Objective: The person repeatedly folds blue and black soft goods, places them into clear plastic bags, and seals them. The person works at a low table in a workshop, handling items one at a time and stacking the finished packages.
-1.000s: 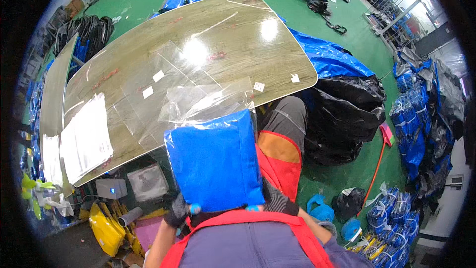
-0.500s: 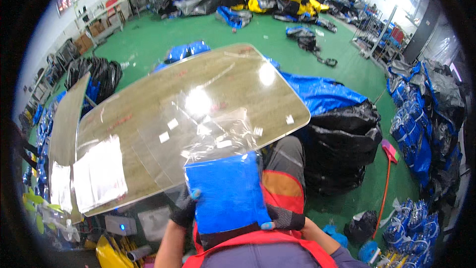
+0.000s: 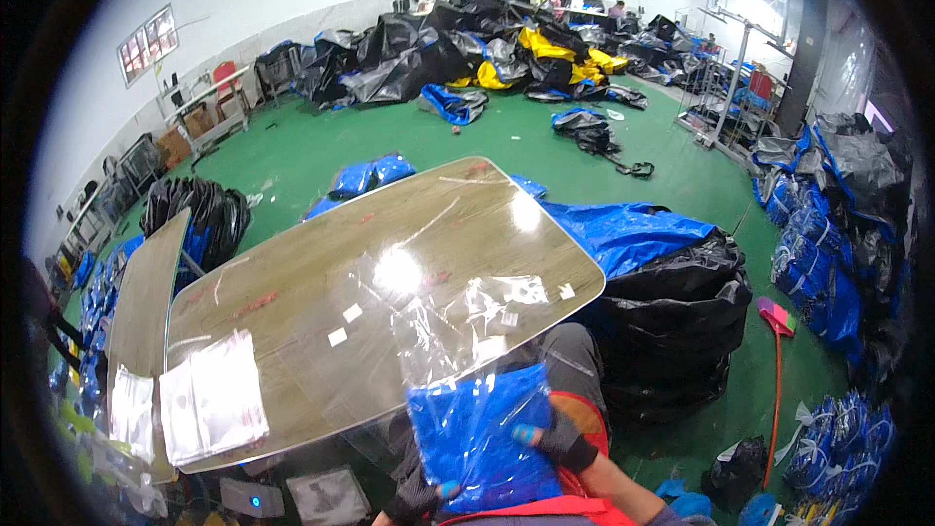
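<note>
A folded blue tarp in a clear plastic bag (image 3: pixel 477 429) rests across my lap, against the table's near edge. The bag's loose clear end stretches forward onto the wood-patterned table (image 3: pixel 321 244). My left hand (image 3: pixel 421 499), in a dark fingerless glove, grips the pack at its lower left corner, thumb on top. Gloved in the same way, my right hand (image 3: pixel 563 440) holds the right side, its thumb lying over the blue face. The fingers beneath the pack are hidden. Small white labels (image 3: pixel 338 336) and clear plastic bags lie on the tabletop ahead.
White sheets or bags (image 3: pixel 209 399) are stacked at the table's left end. A tall black and blue tarp pile (image 3: pixel 672 321) stands to the right, with a pink-headed broom (image 3: pixel 776 317) beyond it. Heaped tarps (image 3: pixel 419 58) line the far wall; bundled blue packs (image 3: pixel 838 448) lie at right.
The view has tilted up. The blue pack has turned and tipped in my lap, and my right hand has moved up its right side. My left hand has shifted to the lower left corner.
</note>
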Demonstrator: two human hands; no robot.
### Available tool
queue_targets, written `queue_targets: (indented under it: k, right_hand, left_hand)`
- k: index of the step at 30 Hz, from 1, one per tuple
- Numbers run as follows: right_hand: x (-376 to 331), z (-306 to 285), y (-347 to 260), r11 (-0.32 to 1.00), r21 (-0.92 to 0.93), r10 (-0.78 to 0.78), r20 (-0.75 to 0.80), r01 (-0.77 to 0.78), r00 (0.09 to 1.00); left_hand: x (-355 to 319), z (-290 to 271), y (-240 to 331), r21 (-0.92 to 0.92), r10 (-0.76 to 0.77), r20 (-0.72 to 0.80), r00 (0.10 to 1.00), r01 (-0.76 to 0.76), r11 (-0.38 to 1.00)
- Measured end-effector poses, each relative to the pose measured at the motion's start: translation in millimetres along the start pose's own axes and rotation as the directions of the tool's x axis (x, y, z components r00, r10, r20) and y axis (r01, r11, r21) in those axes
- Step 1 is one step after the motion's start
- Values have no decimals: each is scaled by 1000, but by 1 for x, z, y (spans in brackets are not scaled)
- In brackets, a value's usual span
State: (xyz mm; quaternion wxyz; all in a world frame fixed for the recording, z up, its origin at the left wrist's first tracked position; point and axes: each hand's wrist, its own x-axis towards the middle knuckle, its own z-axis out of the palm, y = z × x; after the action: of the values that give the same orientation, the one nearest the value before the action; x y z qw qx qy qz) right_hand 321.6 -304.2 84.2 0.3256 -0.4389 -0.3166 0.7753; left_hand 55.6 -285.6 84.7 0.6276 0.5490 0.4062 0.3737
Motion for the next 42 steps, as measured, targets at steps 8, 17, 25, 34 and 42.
queue_targets:
  k: [8,17,25,34,42]
  right_hand:
    - [10,4,0,981,14,-192,-102,194,976]
    - [20,-14,-5,977,-133,-146,161,167,976]
    - [21,-6,-6,991,31,-130,145,127,981]
    - [29,-15,2,994,28,-106,63,104,992]
    - [22,-16,2,966,-131,-248,-202,225,947]
  left_hand:
    - [15,-2,-5,-455,-152,-155,976,66,888]
    - [15,-4,-20,-517,-180,-249,952,27,855]
    - [20,-5,-24,-468,-155,-143,978,71,881]
    - [38,7,-15,-424,-120,-133,984,53,904]
    - [3,-13,-72,-354,-84,-219,972,1,935]
